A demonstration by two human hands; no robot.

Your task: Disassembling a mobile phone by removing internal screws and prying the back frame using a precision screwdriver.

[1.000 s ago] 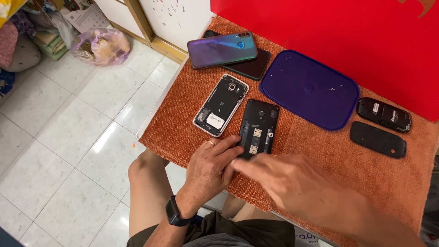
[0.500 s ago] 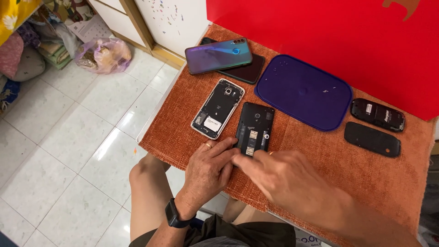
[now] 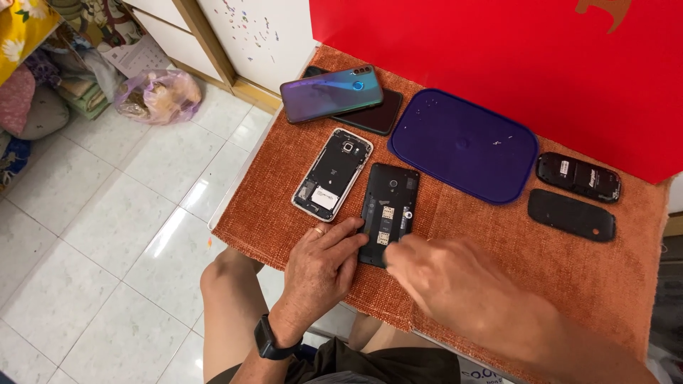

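Near front edge of rough orange cloth [image 3: 569, 270], left hand [image 3: 320, 274] lies flat, unclenched, steadying matte black open-back phone [image 3: 388, 210]; right hand [image 3: 455, 284] fingertips on it, grip unclear.

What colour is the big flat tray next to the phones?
Dark purple-blue tray, clearest in the head view.

Glossy pale tile floor [image 3: 107, 213] reflecting light, white cabinet [image 3: 249, 35] with wood trim behind, red backdrop [image 3: 498, 64], bagged clutter [image 3: 153, 96] at left.
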